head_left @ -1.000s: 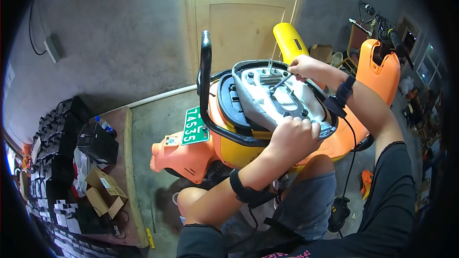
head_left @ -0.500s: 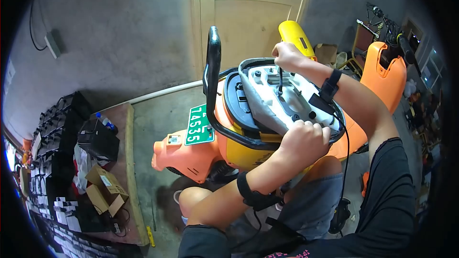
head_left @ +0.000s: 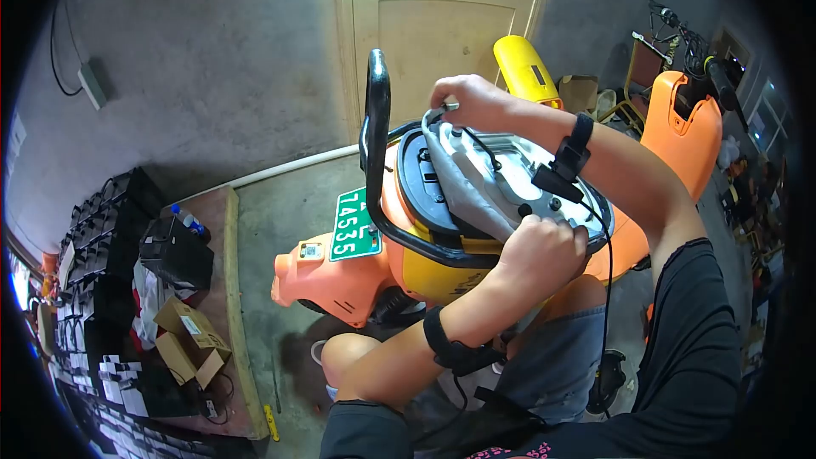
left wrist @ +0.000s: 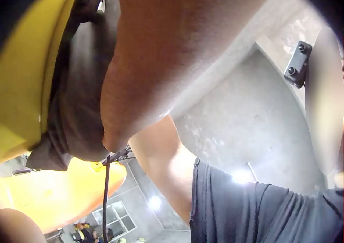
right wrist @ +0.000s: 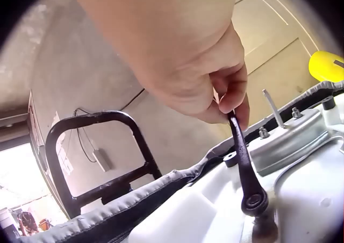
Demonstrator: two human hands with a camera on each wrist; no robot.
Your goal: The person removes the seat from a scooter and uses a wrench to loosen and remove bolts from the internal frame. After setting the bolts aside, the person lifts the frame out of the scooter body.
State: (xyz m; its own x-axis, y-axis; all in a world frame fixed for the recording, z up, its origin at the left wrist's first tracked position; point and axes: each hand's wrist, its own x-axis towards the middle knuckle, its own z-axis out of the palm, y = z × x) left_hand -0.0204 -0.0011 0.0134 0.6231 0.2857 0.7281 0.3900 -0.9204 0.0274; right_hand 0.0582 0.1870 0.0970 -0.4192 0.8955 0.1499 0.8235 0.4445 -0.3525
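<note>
The upturned seat, with its white underside [right wrist: 188, 213] and grey cover edge [head_left: 466, 191], lies on the orange and yellow scooter [head_left: 425, 276]. My right hand [head_left: 472, 102] pinches the end of a dark wrench [right wrist: 245, 168] between thumb and fingers; in the right wrist view the wrench head sits on a fastener in the white base. My left hand [head_left: 544, 251] grips the seat's near edge, fingers curled over it. In the left wrist view the left hand [left wrist: 129, 103] is seen from below beside the grey cover [left wrist: 83, 87], its fingertips hidden.
A black rear handle [head_left: 376, 127] rises left of the seat. Behind stands a yellow part [head_left: 523, 68], and an orange panel [head_left: 680, 132] is at the right. A cable [head_left: 609, 289] hangs from my right wrist. Black boxes [head_left: 174, 246] and an opened carton [head_left: 191, 336] lie left.
My right hand has swung left with the wrench, towards the seat's far left edge. The left hand stays on the near edge, while the head view has shifted slightly.
</note>
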